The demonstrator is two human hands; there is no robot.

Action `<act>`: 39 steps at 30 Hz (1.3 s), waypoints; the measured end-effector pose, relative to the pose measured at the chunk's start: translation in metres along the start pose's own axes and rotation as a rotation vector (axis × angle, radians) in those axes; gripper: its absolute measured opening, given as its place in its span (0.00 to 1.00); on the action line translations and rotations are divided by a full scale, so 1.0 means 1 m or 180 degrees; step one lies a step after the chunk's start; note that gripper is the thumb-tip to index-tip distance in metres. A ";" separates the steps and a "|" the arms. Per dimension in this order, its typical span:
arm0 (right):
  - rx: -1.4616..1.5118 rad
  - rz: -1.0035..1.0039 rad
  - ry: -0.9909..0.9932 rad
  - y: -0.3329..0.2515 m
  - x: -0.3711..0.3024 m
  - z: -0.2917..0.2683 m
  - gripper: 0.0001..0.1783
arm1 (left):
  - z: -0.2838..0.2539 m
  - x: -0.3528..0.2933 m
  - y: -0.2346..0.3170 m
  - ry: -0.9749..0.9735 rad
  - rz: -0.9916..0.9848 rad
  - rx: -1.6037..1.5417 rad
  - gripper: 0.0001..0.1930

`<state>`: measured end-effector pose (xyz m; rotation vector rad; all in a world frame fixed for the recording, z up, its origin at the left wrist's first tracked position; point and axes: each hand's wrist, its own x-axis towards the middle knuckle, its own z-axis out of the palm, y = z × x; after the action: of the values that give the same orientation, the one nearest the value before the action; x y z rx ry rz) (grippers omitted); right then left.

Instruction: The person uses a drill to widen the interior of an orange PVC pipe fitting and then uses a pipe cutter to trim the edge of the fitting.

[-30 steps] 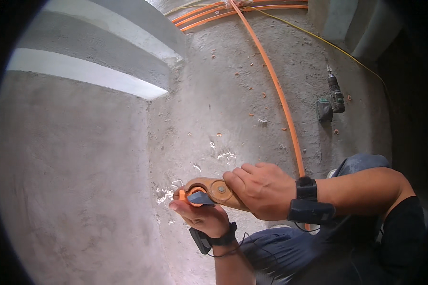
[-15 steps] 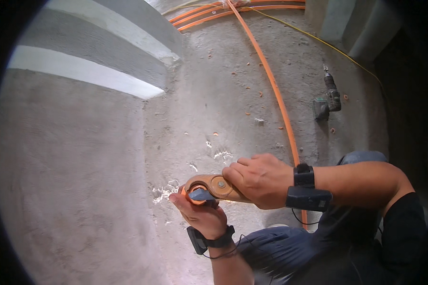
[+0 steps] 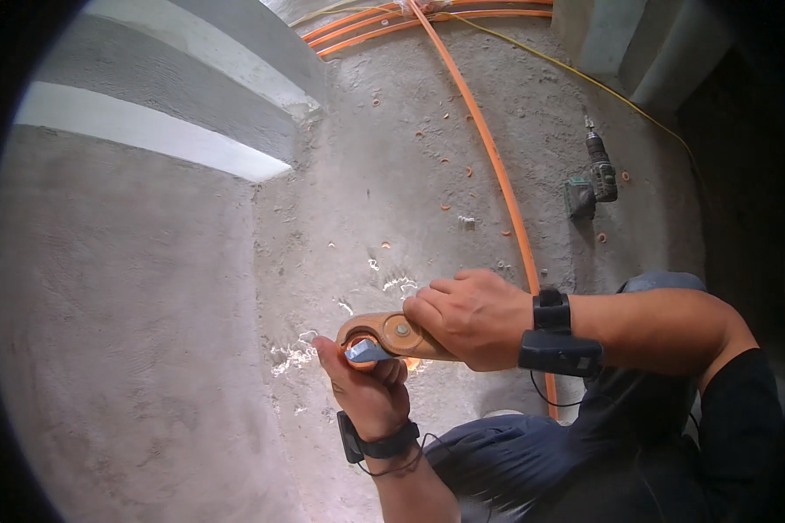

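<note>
The right hand (image 3: 473, 315) grips an orange pipe cutter (image 3: 391, 334) (jaws closed) on an orange piece pinched by the left hand (image 3: 368, 390).

building site | bare concrete floor (image 3: 392, 174) | orange conduit (image 3: 488, 148) | cordless drill (image 3: 598, 171)

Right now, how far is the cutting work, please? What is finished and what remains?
Done, it seems: small orange offcuts lie scattered on the concrete floor. In hand: the right hand grips a pipe cutter, whose jaw is closed around a short orange piece held by the left hand. I cannot tell if that cut is through. Left: the long orange conduit lies uncut, and the drill lies untouched.
</note>
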<state>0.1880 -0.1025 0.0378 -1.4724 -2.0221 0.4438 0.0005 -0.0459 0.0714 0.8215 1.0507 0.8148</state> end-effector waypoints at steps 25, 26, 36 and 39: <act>-0.0002 -0.0124 -0.0211 0.014 0.006 0.005 0.19 | -0.009 0.010 -0.002 -0.0057 -0.0426 -0.0245 0.32; -0.0021 -0.0130 -0.0227 0.014 0.005 0.004 0.20 | -0.009 0.011 -0.002 -0.0070 -0.0518 -0.0170 0.32; 0.0271 0.0272 -0.0802 0.028 0.018 -0.014 0.20 | -0.005 0.003 0.000 -0.0666 -0.1570 -0.0358 0.34; 0.0483 0.0461 -0.0479 0.034 0.016 -0.017 0.20 | -0.010 0.007 -0.002 -0.0637 -0.0956 -0.0553 0.35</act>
<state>0.2208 -0.0770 0.0351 -1.5361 -1.9538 0.7719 -0.0063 -0.0390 0.0637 0.5673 0.8848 0.5474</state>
